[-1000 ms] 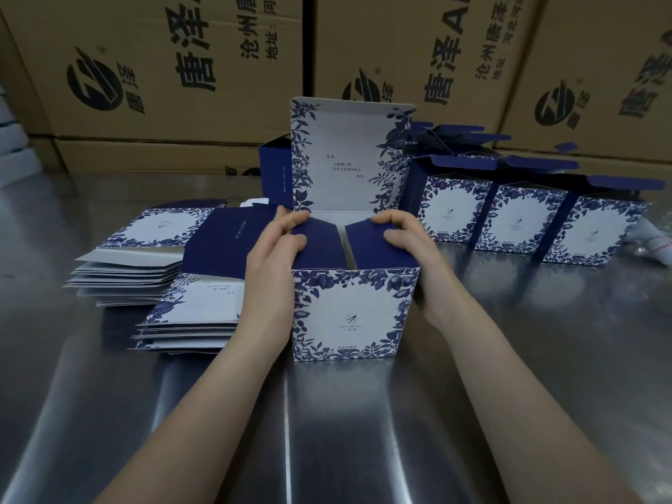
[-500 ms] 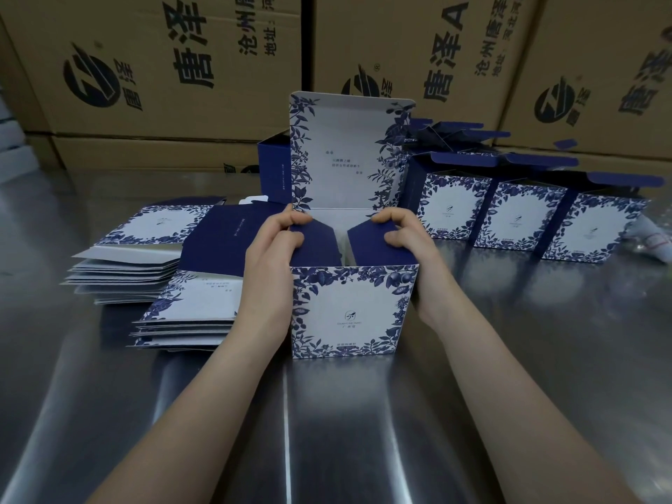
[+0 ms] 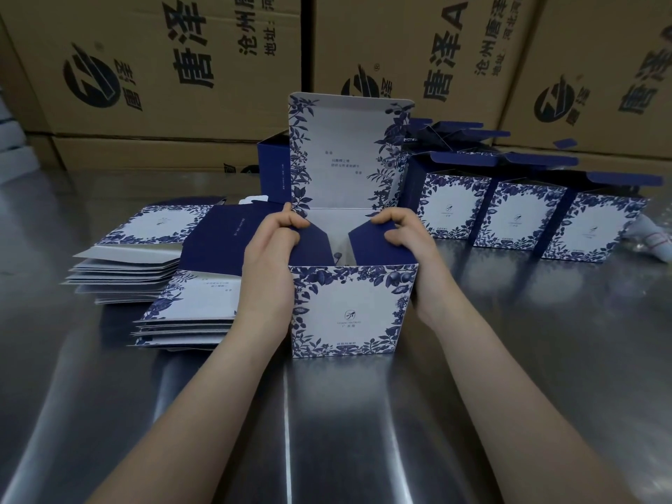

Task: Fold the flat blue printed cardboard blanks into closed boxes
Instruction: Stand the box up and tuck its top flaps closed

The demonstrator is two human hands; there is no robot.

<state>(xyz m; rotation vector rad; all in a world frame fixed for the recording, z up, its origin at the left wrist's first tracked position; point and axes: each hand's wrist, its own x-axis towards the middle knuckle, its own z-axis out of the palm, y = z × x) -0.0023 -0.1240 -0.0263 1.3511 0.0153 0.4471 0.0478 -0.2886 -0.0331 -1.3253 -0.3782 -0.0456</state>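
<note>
A half-folded blue-and-white floral box (image 3: pixel 351 311) stands upright on the steel table, its lid panel raised behind it. My left hand (image 3: pixel 271 263) grips the box's left side and presses the dark blue left flap inward. On the right side, my right hand (image 3: pixel 407 245) holds the box and pushes the right flap down. The two flaps tilt toward each other with a gap between them. Flat blanks lie in two stacks at the left, a near stack (image 3: pixel 189 314) and a far stack (image 3: pixel 134 256).
A row of folded boxes with open blue flaps (image 3: pixel 523 220) stands at the right rear, and one dark blue box (image 3: pixel 272 169) sits behind the lid. Large brown cartons (image 3: pixel 182 67) wall off the back. A white object (image 3: pixel 654 238) lies at the far right edge.
Both hands stay on the box; the two side flaps have opened slightly, with a wider gap between them than a second ago.
</note>
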